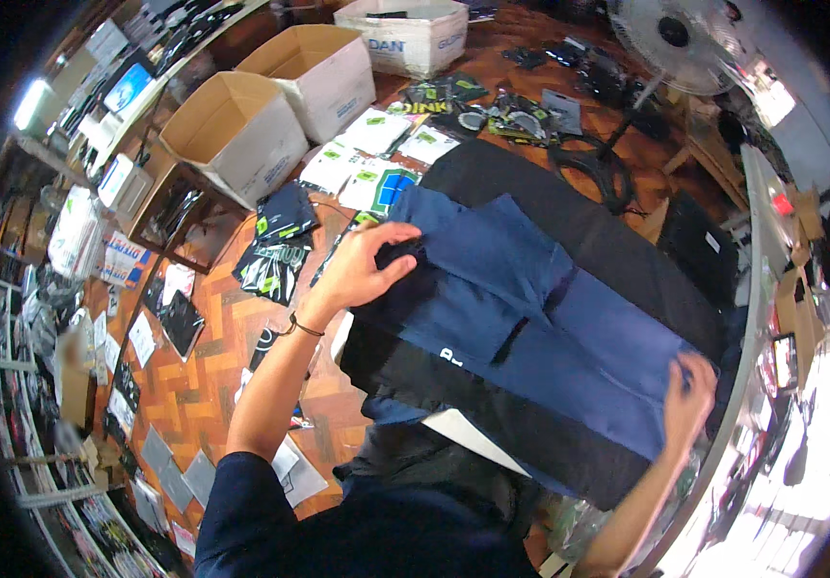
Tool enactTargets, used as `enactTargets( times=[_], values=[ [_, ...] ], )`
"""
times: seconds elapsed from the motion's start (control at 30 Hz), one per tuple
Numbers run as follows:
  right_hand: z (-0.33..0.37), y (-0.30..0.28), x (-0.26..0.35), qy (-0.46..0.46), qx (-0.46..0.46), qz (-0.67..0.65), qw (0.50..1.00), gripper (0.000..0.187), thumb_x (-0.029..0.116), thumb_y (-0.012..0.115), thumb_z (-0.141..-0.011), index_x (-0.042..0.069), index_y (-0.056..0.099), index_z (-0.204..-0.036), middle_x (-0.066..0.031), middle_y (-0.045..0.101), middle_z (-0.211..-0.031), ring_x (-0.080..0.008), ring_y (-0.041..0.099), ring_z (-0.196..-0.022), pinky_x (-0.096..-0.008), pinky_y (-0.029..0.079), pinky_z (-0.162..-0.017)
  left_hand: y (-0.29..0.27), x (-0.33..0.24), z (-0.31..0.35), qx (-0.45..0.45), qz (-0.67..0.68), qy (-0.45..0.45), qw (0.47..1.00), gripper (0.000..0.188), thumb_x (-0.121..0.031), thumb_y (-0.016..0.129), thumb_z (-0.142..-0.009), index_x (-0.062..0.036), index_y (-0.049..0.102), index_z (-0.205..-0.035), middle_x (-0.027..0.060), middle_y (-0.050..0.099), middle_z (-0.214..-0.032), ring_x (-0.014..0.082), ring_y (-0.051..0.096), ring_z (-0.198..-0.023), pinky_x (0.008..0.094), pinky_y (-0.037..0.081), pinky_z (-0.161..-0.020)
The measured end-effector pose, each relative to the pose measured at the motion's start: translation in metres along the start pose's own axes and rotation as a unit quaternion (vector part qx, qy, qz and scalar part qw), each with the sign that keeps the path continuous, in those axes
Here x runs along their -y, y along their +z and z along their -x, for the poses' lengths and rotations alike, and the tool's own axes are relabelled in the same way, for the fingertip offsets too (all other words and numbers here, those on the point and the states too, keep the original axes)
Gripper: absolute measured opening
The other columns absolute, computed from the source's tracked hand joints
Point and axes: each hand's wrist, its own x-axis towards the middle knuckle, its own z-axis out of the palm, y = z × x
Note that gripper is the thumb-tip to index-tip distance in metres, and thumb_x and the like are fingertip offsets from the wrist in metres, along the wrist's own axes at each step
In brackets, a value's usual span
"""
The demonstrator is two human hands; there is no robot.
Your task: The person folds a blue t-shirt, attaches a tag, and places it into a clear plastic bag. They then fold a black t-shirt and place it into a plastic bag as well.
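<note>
A navy garment [588, 337] lies stretched, with some creases, over a black cloth [492, 173] on the table in front of me. It has small white lettering near its lower edge; whether it is a shirt or some other piece I cannot tell. At its left end is my left hand [362, 268], thumb and fingers apart around a dark gap, fingertips at the fabric. My right hand [689, 400] is at the far right end, its bent fingers closed on the garment's edge. A dark wristband [307, 328] circles my left wrist.
Large open cartons [241, 144] stand on the parquet floor at the upper left. Bagged folded clothes [275, 246] lie on the floor beyond the table's left side. A standing fan [673, 34] rises at the upper right, and a shelf [58, 491] runs along the left.
</note>
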Motion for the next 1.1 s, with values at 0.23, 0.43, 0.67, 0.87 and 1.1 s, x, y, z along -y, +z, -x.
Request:
enactTargets(
  times=[0.23,0.43,0.67,0.87,1.1],
  values=[
    [-0.103,0.142,0.197,0.224,0.225,-0.293,0.902,0.073,0.040,0.087,-0.084,0.004,0.062,-0.142,-0.0213,0.077,-0.105,-0.0300,0.076,-0.099,-0.0370,0.057,-0.089,0.023,0.011,-0.042,0.003,0.054,-0.037,0.998,0.035,-0.012,0.059,-0.107,-0.0075,0.059,-0.142,0.0134,0.077,-0.117,0.0221,0.072,-0.108,0.0367,0.054,-0.096],
    [-0.022,0.099,0.239,-0.178,0.108,-0.405,0.890,0.057,0.009,0.082,-0.079,0.013,0.067,-0.134,-0.0144,0.074,-0.106,-0.0317,0.070,-0.106,-0.0450,0.051,-0.101,0.021,0.046,-0.049,0.042,0.282,-0.098,0.954,0.033,-0.019,0.048,-0.113,-0.0026,0.061,-0.138,0.0089,0.077,-0.117,0.0183,0.069,-0.107,0.0339,0.052,-0.098],
    [0.073,0.040,0.206,-0.323,0.224,-0.258,0.882,0.045,0.024,0.080,-0.087,0.011,0.071,-0.129,-0.0055,0.068,-0.112,-0.0249,0.064,-0.110,-0.0429,0.047,-0.103,0.005,0.074,-0.060,-0.116,0.385,-0.202,0.893,0.022,-0.024,0.062,-0.107,-0.0084,0.070,-0.121,0.0054,0.076,-0.105,0.0119,0.068,-0.088,0.0262,0.049,-0.074],
    [0.095,0.066,0.266,-0.293,0.168,-0.210,0.918,0.050,0.032,0.081,-0.085,0.010,0.069,-0.128,-0.0080,0.062,-0.125,-0.0285,0.059,-0.119,-0.0449,0.045,-0.101,0.013,0.078,-0.071,-0.069,0.302,-0.249,0.918,0.027,-0.019,0.062,-0.104,-0.0111,0.067,-0.129,0.0036,0.075,-0.103,0.0108,0.065,-0.084,0.0250,0.046,-0.070],
    [0.095,0.116,0.295,-0.231,0.148,-0.246,0.930,0.030,0.027,0.081,-0.085,0.010,0.076,-0.109,-0.0026,0.065,-0.109,-0.0253,0.060,-0.103,-0.0425,0.045,-0.092,0.008,0.092,-0.077,-0.052,0.370,-0.268,0.888,0.031,-0.014,0.056,-0.105,-0.0131,0.066,-0.134,0.0044,0.075,-0.105,0.0140,0.067,-0.085,0.0269,0.050,-0.072]
  ],
)
